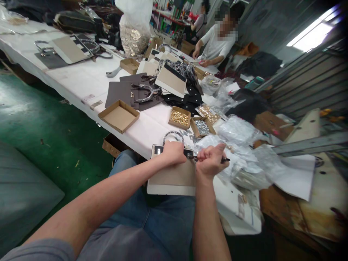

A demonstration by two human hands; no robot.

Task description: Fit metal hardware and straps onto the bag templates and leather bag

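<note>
A beige bag panel [174,177] with a dark strip along its top and a white lower edge lies over my lap at the table's edge. A looped handle [173,135] stands out beyond its far side. My left hand [174,153] is closed on the panel's upper part, its fingers largely hidden. My right hand [211,159] is wrapped around a slim dark tool that looks like a screwdriver [193,158]. The tool's tip points left, at the metal fitting on the panel's dark strip. Whether the tip touches the fitting, I cannot tell.
Beyond the panel sit a box of gold-coloured hardware [179,117] and a box of silver hardware [201,127]. Left of these is a shallow cardboard tray [119,116]. Bag parts [171,79] pile mid-table. Plastic bags [239,127] crowd the right. A co-worker [217,43] sits across.
</note>
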